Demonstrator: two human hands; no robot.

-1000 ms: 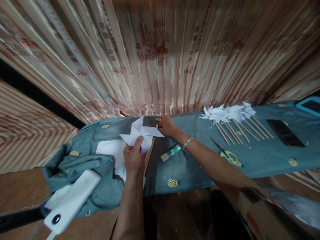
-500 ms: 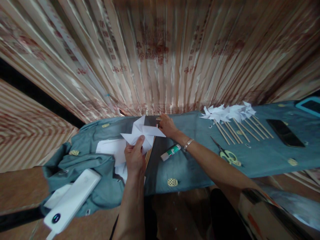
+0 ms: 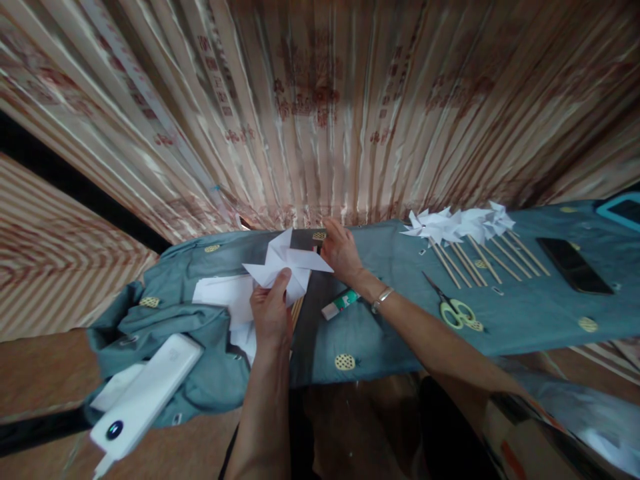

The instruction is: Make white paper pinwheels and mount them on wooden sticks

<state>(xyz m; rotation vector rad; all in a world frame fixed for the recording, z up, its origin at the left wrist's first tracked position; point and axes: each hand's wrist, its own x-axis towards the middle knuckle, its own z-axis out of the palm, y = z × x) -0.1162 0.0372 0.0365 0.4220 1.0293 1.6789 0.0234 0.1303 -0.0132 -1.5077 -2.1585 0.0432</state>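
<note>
My left hand (image 3: 273, 310) grips a white paper pinwheel (image 3: 286, 261), thumb pressed on its front near the lower middle. Just right of the pinwheel, my right hand (image 3: 343, 252) is closed with its fingers curled together; whatever they hold, if anything, is too small to make out. A small red and dark item (image 3: 317, 249) shows between the pinwheel and my right hand, partly hidden. Below my right wrist lies a green and white glue stick (image 3: 341, 304). Thin wooden sticks (image 3: 297, 313) and white paper sheets (image 3: 220, 291) lie partly beneath my left hand.
On the green cloth (image 3: 390, 347) at right lie several pinwheels (image 3: 440, 225) on sticks, green-handled scissors (image 3: 456, 312) and a black phone (image 3: 574, 265). A blue-edged device (image 3: 623, 210) is at the far right. A white power bank (image 3: 147, 400) rests at left. A pleated curtain (image 3: 320, 153) hangs behind.
My right hand has lifted slightly and shifted a little right, away from the small item, its fingers drawn together. My left hand still holds the pinwheel almost unmoved. The view has shifted slightly.
</note>
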